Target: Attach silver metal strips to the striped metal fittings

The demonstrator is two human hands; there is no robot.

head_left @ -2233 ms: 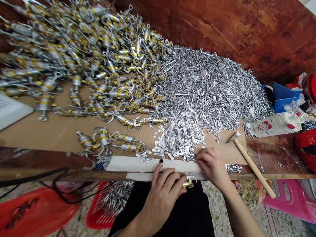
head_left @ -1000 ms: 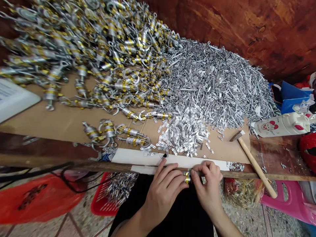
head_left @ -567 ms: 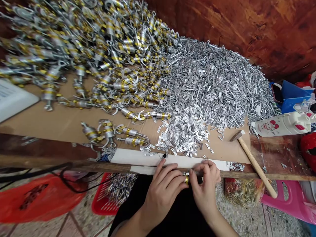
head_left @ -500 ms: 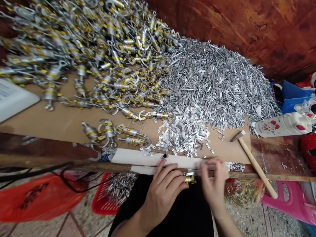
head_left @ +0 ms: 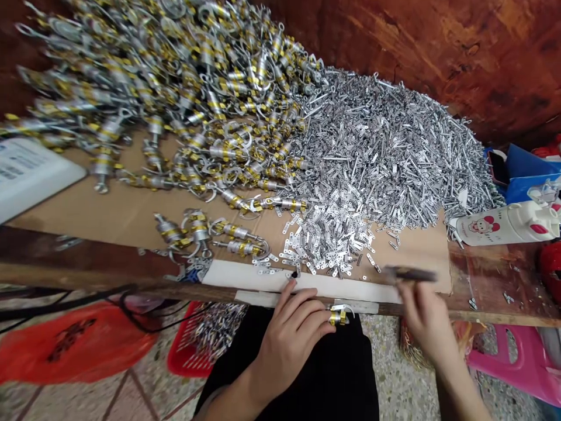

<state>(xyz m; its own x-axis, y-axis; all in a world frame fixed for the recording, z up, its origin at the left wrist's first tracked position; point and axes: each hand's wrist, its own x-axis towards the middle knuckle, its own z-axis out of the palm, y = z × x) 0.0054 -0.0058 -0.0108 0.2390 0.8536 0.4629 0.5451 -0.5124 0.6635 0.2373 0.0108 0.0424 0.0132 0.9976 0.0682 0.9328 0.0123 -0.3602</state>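
My left hand is closed at the bench edge around a small metal fitting with yellow bands. Only its right end shows past my fingers, with a curved silver hook and a flat piece on top; the rest is hidden under the hand. To the right, my right hand grips a hammer, and its blurred head is raised above the cardboard. The handle is mostly hidden by the hand. Just behind my left fingertips lie loose flat metal links with holes.
Finished-looking banded fittings are heaped at the back left. A pile of silver pins and links rises behind the middle. A white bottle lies at right. Below are a red basket and a pink stool.
My right hand has moved right from beside the fitting and picked up the hammer that lay on the bench edge. My left hand stays in place. A curved hook now shows on the fitting.
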